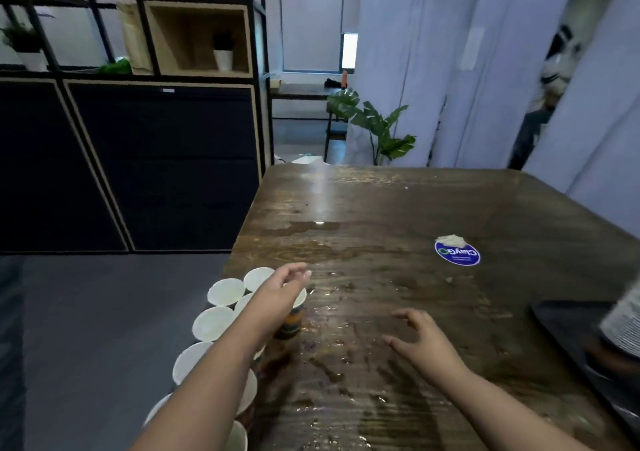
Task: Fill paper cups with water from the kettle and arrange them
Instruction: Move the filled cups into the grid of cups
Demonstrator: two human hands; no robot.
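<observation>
Several white-lined paper cups (pixel 225 291) stand in rows along the left edge of the wooden table (pixel 398 208). My left hand (pixel 282 286) reaches over the rows and hovers above a patterned cup (pixel 292 319) at the inner side; its fingers look relaxed and I cannot see them gripping it. My right hand (pixel 420 338) hovers palm down over the wet middle of the table with fingers spread and loosely bent, holding nothing. At the far right edge, something blurred, perhaps the kettle (pixel 623 319), stands on a dark tray (pixel 568 329).
Water is spilled in patches over the table top. A round blue sticker (pixel 457 252) lies toward the right with a crumpled bit of paper at its rim. Left of the table is grey floor and a dark cabinet (pixel 156 166); a plant (pixel 377 128) stands behind.
</observation>
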